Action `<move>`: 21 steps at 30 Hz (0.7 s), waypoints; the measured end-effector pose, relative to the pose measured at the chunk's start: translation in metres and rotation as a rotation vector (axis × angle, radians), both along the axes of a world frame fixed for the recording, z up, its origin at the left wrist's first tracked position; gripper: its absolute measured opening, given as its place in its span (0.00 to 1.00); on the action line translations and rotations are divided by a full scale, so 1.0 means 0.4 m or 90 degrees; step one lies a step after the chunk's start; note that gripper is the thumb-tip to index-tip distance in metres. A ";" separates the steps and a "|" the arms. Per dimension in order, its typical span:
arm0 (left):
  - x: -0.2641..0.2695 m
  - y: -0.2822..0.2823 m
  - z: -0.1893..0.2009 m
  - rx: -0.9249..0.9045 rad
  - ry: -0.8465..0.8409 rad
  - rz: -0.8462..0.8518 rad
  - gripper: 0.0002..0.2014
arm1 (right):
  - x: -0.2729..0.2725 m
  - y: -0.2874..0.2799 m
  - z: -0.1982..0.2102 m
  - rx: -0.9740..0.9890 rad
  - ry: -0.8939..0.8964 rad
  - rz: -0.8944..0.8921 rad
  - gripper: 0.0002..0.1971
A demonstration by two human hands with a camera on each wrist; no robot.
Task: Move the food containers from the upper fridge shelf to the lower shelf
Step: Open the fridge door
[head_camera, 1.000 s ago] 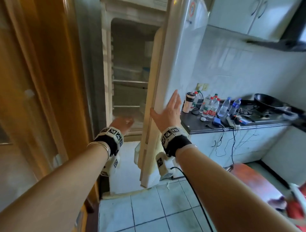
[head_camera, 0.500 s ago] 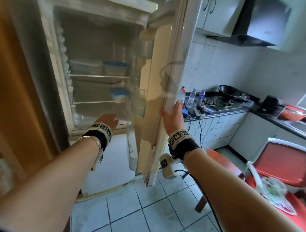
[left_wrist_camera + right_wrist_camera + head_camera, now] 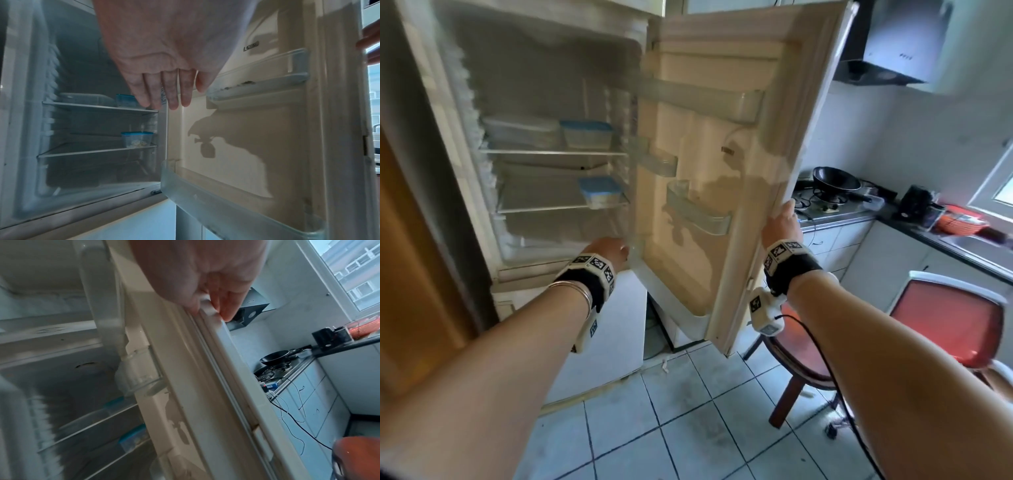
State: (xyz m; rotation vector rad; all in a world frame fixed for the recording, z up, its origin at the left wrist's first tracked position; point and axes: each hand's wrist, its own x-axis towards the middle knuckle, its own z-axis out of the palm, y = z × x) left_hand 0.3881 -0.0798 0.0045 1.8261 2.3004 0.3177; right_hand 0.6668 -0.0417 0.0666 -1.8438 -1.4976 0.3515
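Observation:
The fridge stands open. On its upper shelf [image 3: 551, 153] sit a wide clear container [image 3: 520, 132] and a blue-lidded container [image 3: 586, 133]. A second blue-lidded container [image 3: 599, 192] with pale food rests on the lower shelf [image 3: 544, 208]; the left wrist view shows this one [image 3: 136, 139] too. My left hand [image 3: 607, 251] hovers low at the fridge opening, fingers [image 3: 172, 95] straight and holding nothing. My right hand [image 3: 780, 222] grips the outer edge of the fridge door [image 3: 722, 178], thumb and fingers [image 3: 224, 305] pinching that edge.
Door bins [image 3: 698, 212] line the inside of the door. A red chair [image 3: 945, 318] stands right of the door. The counter [image 3: 835, 212] behind carries a black pan [image 3: 835, 180] on the stove, with cables. A wooden door [image 3: 414, 240] borders the left.
The fridge door has swung much wider to the right with my right hand on its edge. My view has shifted closer, and the shelves with containers now show fully.

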 end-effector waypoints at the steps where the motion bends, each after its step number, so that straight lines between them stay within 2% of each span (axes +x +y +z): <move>1: 0.001 0.001 0.000 0.003 0.000 -0.003 0.22 | 0.003 0.001 0.004 -0.008 0.001 -0.001 0.32; 5: -0.007 0.005 0.000 0.009 0.001 -0.013 0.21 | -0.013 -0.012 0.005 0.034 0.032 -0.020 0.32; 9: -0.040 0.000 -0.008 0.044 0.000 -0.030 0.18 | -0.095 -0.042 -0.021 0.128 -0.109 0.011 0.34; 11: -0.068 -0.006 -0.008 0.056 0.001 -0.037 0.18 | -0.169 -0.053 -0.036 0.132 -0.163 0.058 0.33; 15: -0.161 -0.026 -0.006 0.041 -0.001 -0.019 0.20 | -0.328 -0.052 -0.083 0.035 -0.206 0.187 0.29; 21: -0.372 -0.066 -0.031 0.026 0.009 0.037 0.21 | -0.557 -0.035 -0.159 -0.118 -0.294 0.279 0.26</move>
